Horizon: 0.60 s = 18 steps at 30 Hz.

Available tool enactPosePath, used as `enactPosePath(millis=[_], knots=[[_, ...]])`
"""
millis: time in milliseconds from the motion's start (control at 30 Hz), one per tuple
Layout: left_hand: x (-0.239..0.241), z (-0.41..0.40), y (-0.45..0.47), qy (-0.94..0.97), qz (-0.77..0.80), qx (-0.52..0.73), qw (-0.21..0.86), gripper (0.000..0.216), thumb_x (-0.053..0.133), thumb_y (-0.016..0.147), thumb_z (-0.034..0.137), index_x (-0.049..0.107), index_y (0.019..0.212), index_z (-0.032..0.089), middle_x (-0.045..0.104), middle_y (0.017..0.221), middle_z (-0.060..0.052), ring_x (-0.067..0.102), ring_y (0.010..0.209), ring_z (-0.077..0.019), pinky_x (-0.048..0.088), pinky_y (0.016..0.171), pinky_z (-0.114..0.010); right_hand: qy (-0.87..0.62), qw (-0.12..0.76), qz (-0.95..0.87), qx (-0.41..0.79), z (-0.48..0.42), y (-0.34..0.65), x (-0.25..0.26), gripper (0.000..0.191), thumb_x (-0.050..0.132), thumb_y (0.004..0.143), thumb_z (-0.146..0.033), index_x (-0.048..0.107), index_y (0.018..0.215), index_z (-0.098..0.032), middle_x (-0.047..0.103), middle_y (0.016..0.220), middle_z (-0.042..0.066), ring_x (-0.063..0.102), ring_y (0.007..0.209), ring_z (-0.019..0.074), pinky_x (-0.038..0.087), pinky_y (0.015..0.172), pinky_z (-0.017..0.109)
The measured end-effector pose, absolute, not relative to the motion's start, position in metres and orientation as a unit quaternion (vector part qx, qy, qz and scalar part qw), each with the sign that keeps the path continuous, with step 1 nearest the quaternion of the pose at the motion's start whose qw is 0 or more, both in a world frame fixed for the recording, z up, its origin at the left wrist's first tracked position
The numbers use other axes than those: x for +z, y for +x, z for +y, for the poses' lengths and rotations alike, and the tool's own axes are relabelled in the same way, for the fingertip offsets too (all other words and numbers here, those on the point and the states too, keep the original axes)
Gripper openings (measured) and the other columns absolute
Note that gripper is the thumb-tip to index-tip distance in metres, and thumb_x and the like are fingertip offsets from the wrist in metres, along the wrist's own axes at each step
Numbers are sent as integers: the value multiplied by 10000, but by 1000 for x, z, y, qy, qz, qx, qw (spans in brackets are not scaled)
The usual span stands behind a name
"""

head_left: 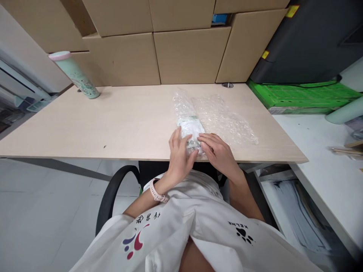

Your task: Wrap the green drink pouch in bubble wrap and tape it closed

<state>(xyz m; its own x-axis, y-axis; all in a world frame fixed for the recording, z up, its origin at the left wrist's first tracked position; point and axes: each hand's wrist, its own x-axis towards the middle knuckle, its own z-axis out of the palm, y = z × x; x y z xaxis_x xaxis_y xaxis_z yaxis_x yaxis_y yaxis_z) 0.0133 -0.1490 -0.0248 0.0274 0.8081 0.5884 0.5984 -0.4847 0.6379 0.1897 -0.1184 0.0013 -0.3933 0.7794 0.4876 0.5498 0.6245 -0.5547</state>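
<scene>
A flat white packet [189,128] with green print lies on a sheet of bubble wrap [224,117] at the table's front edge. Part of the clear wrap sticks out beyond the packet's far end, and a wider part spreads to the right. My left hand [179,155] rests along the packet's left side, open, with fingers and thumb spread. At the packet's right edge, my right hand [220,154] has its fingers together and bent, with the thumb beneath them. Its fingertips close on the edge of the wrap, partly hidden.
A light wooden table [127,124] lies before me. A pale green tumbler [78,75] stands at the back left. Cardboard boxes [121,60] line the back. To the right are a green box [300,96], a dark case [306,45] and an open drawer [297,215].
</scene>
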Motion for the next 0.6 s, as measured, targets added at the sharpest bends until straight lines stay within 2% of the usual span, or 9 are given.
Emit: enactPosePath(millis=[33,67,133,200,367,467,600], knots=[[-23,-149,8,667,502,523,173,522,653,943,406,482,1406,234,360,1605,-171,335,1500,-329,388,1160,-563,-407,378,-816,157,-119,188,0,328,426,1036,-314,716,1160,-225,720,1271,99,635,1239,252,469,1110,515],[-21,-149,1,624,495,550,251,571,666,935,408,440,1436,253,380,1598,-161,375,1491,-311,411,1157,-534,-408,384,-812,162,-121,187,-1,320,439,1034,-327,719,1153,-227,718,1273,100,633,1241,253,464,1114,515],[-16,-149,-10,539,466,575,402,540,630,955,395,427,1442,277,491,1525,-143,520,1400,-272,492,1099,-464,-401,388,-810,180,-126,183,-1,308,464,1030,-349,716,1161,-230,711,1286,101,629,1249,252,447,1130,515],[-11,-153,-17,482,449,586,472,516,597,967,397,434,1438,266,561,1463,-139,617,1294,-257,550,1035,-429,-383,381,-814,212,-131,176,1,309,475,1031,-366,702,1195,-236,689,1329,100,612,1277,248,435,1141,508],[-9,-172,-10,520,423,629,394,691,705,906,404,374,1503,294,540,1509,-108,598,1323,-241,549,1060,-370,-335,380,-810,295,-135,164,5,352,416,1056,-367,658,1279,-244,625,1433,91,553,1365,214,440,1152,458],[-14,-174,-3,586,437,595,333,704,665,948,393,316,1556,338,515,1538,-99,596,1325,-236,557,1051,-365,-322,358,-823,301,-134,171,5,356,411,1058,-343,622,1332,-258,609,1458,79,544,1377,209,426,1159,463],[-18,-158,4,713,433,530,153,680,579,999,363,262,1600,350,445,1595,-87,469,1436,-256,475,1147,-428,-346,301,-858,233,-139,185,4,366,439,1043,-283,547,1393,-291,632,1425,76,537,1371,261,413,1109,543]])
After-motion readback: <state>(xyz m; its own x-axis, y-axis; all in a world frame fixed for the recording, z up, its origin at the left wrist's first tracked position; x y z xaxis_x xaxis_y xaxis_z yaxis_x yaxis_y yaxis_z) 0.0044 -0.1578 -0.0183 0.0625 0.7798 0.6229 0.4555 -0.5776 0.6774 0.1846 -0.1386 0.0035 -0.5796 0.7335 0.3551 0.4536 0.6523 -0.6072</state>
